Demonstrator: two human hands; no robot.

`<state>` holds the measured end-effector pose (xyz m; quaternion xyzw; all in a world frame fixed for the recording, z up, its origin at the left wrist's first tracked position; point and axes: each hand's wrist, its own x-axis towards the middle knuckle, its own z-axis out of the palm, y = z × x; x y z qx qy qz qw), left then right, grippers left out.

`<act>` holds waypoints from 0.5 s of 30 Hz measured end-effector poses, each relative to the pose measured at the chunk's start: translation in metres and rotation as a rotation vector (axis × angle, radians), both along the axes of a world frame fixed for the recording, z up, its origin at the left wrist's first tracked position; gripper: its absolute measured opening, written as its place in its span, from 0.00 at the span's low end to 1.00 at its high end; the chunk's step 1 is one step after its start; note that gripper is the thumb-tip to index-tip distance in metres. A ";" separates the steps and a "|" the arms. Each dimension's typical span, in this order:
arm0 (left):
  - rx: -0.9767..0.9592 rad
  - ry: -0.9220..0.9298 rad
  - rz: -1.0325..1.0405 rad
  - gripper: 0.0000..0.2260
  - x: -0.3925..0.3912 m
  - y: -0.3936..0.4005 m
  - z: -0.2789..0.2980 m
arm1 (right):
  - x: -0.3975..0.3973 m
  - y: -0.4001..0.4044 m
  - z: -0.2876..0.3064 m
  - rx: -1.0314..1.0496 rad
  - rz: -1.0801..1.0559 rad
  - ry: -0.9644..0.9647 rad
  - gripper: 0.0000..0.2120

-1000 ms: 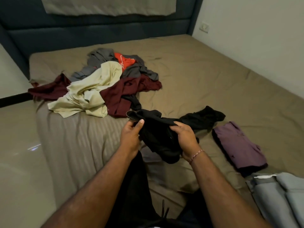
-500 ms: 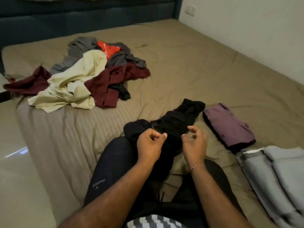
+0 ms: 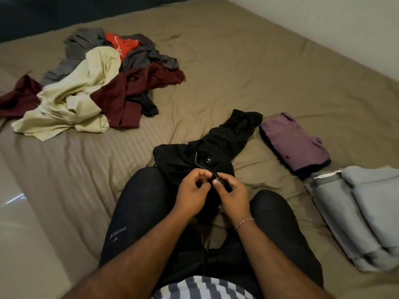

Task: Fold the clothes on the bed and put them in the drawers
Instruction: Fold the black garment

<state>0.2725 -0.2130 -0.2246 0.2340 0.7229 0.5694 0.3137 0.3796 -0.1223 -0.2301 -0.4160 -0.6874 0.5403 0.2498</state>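
Observation:
A black zip-up garment lies crumpled on the bed just past my knees, its collar and label facing me. My left hand and my right hand meet at its near edge, and both pinch the fabric by the zipper. An unfolded pile of cream, maroon, grey and red clothes sits at the far left of the bed. A folded purple garment lies to the right of the black one. Folded grey clothes are stacked at the right edge.
My legs in dark trousers rest on the bed on either side of my hands. A pale glossy floor runs along the bed's left side. A dark headboard and a white wall bound the far side. No drawers are in view.
The black garment came down from mid-air onto the bed and my lap. My hands moved together to its zipper. The view tilted down and closer.

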 end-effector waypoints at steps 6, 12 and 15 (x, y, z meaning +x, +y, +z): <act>-0.176 0.294 -0.136 0.11 -0.001 0.001 -0.006 | 0.000 0.000 -0.005 -0.094 -0.044 0.092 0.11; -0.201 0.471 -0.174 0.05 0.004 0.001 -0.005 | 0.005 0.000 0.000 0.078 0.010 0.044 0.11; -0.189 0.533 -0.170 0.03 0.003 -0.005 0.000 | 0.006 -0.002 0.007 0.124 0.023 0.041 0.09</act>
